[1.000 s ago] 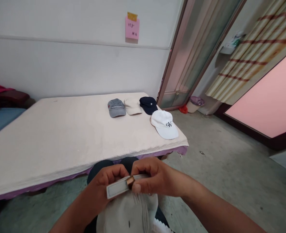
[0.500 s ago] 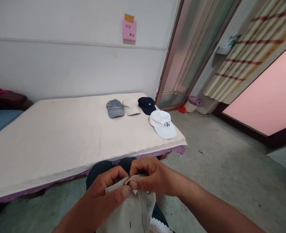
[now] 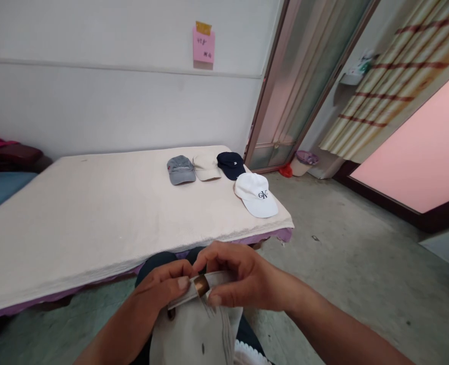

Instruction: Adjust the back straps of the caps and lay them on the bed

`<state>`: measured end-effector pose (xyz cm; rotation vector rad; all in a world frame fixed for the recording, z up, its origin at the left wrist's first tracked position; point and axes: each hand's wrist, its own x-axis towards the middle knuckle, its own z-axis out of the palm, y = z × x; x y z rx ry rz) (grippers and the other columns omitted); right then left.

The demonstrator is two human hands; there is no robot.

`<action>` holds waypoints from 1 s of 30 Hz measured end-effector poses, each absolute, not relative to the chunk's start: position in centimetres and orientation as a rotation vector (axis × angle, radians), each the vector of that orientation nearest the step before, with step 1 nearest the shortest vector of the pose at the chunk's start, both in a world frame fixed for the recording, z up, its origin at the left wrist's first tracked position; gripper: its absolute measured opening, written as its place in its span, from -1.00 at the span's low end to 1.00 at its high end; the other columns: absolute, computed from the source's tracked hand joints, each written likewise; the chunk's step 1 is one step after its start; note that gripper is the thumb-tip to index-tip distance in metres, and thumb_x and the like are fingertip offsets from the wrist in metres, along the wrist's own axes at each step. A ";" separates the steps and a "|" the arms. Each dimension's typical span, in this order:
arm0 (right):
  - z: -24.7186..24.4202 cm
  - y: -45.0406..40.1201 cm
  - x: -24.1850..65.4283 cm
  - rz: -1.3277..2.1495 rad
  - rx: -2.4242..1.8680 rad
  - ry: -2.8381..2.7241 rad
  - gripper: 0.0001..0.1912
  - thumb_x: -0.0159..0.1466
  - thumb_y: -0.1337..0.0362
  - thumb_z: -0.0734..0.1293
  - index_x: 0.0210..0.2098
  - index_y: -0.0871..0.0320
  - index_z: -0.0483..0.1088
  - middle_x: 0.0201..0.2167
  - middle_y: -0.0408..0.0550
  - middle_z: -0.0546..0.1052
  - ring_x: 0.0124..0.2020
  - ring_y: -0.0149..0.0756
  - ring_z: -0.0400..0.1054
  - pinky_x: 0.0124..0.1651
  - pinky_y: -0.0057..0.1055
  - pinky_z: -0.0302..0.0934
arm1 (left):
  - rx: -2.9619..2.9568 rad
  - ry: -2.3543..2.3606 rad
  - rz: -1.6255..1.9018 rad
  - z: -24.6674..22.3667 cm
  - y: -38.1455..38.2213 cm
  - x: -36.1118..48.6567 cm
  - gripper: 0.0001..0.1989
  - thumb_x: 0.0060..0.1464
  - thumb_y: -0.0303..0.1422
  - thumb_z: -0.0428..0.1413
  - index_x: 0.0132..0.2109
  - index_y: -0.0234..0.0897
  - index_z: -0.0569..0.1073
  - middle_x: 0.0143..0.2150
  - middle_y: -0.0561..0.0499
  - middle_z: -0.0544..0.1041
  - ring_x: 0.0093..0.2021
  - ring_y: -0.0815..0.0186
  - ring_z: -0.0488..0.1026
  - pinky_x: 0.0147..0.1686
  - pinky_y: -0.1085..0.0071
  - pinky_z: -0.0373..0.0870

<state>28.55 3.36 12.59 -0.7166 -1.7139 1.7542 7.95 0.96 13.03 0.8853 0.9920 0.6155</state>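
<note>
In my lap lies a pale grey-white cap, its crown bunched in folds and a small eyelet showing low on it. Across its upper edge runs a fabric strap with a brass-coloured buckle. My left hand pinches the strap on the buckle's left side, thumb on top. On the other side, my right hand has its fingers curled behind the strap and its thumb in front, just below the buckle. Part of the strap is hidden by my right fingers.
Ahead is a bed with a pale cover. On its right end lie a grey cap, a beige cap, a navy cap and a white cap. A bin stands by the sliding door.
The buckle has turned to face me and now shows fully. My left thumb has moved back leftward along the strap, and my right hand has loosened from its pinch at the buckle.
</note>
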 end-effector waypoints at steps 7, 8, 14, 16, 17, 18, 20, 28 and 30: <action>12.5 2.8 27.9 1.606 -0.735 -1.740 -0.72 0.11 0.26 0.46 -0.18 0.14 0.46 -0.38 -0.17 0.42 -0.43 -0.47 0.24 -0.41 -0.53 0.14 | 0.839 0.967 0.640 13.1 0.8 8.2 -0.70 -0.04 -0.12 0.21 -0.45 -0.27 0.43 -0.58 0.10 0.32 -0.50 0.35 0.28 -0.47 0.45 0.19; 12.5 2.9 27.9 1.605 -0.737 -1.740 -0.72 0.10 0.26 0.46 -0.18 0.14 0.46 -0.38 -0.17 0.43 -0.43 -0.47 0.25 -0.41 -0.54 0.15 | 0.843 0.963 0.633 13.0 0.7 8.2 -0.71 -0.03 -0.12 0.22 -0.43 -0.27 0.43 -0.56 0.11 0.33 -0.51 0.38 0.26 -0.48 0.47 0.17; 12.8 3.1 27.8 1.529 -0.690 -1.811 -0.76 0.10 0.30 0.46 -0.21 0.13 0.50 -0.36 -0.14 0.48 -0.42 -0.45 0.31 -0.38 -0.53 0.20 | 0.865 0.912 0.625 12.0 0.7 8.0 -0.74 -0.01 -0.16 0.22 -0.33 -0.29 0.47 -0.55 0.11 0.34 -0.55 0.45 0.19 -0.51 0.50 0.10; 13.0 3.2 27.8 1.494 -0.709 -1.841 -0.76 0.10 0.32 0.46 -0.21 0.13 0.50 -0.36 -0.15 0.49 -0.40 -0.44 0.34 -0.37 -0.53 0.21 | 0.870 0.916 0.628 11.8 0.8 8.0 -0.74 -0.02 -0.16 0.22 -0.34 -0.28 0.46 -0.56 0.13 0.32 -0.57 0.46 0.16 -0.53 0.49 0.06; 13.0 3.2 27.8 1.483 -0.721 -1.853 -0.76 0.10 0.33 0.46 -0.21 0.13 0.50 -0.36 -0.15 0.49 -0.40 -0.44 0.35 -0.36 -0.53 0.21 | 0.877 0.932 0.625 11.8 0.9 8.0 -0.74 -0.03 -0.16 0.22 -0.35 -0.28 0.45 -0.57 0.14 0.30 -0.57 0.47 0.14 -0.54 0.50 0.05; 13.0 3.2 27.8 1.484 -0.728 -1.862 -0.76 0.10 0.34 0.46 -0.21 0.13 0.49 -0.37 -0.15 0.49 -0.40 -0.44 0.35 -0.36 -0.53 0.22 | 0.885 0.953 0.621 11.8 0.9 8.1 -0.74 -0.04 -0.17 0.23 -0.37 -0.28 0.44 -0.57 0.14 0.29 -0.58 0.47 0.12 -0.54 0.50 0.03; 13.1 3.2 27.8 1.509 -0.735 -1.859 -0.76 0.11 0.34 0.46 -0.21 0.14 0.49 -0.39 -0.16 0.48 -0.41 -0.44 0.36 -0.38 -0.53 0.22 | 0.904 0.987 0.615 11.8 1.0 8.1 -0.74 -0.06 -0.17 0.23 -0.39 -0.28 0.43 -0.58 0.15 0.27 -0.58 0.47 0.10 -0.54 0.50 0.01; 13.0 3.2 27.8 1.532 -0.774 -1.845 -0.74 0.09 0.36 0.46 -0.20 0.13 0.48 -0.33 -0.14 0.50 -0.38 -0.43 0.34 -0.38 -0.53 0.21 | 0.887 0.869 0.629 11.7 0.7 7.1 -0.85 -0.03 -0.30 0.08 -0.33 -0.28 0.46 -0.45 0.07 0.35 -0.46 0.39 0.18 -0.45 0.44 0.14; 12.9 3.3 27.8 1.513 -0.783 -1.872 -0.74 0.09 0.34 0.46 -0.20 0.13 0.48 -0.34 -0.15 0.49 -0.38 -0.43 0.33 -0.37 -0.52 0.19 | 0.851 0.913 0.648 11.8 0.6 7.0 -0.80 0.02 -0.24 0.05 -0.32 -0.27 0.45 -0.43 0.06 0.35 -0.44 0.38 0.19 -0.43 0.44 0.16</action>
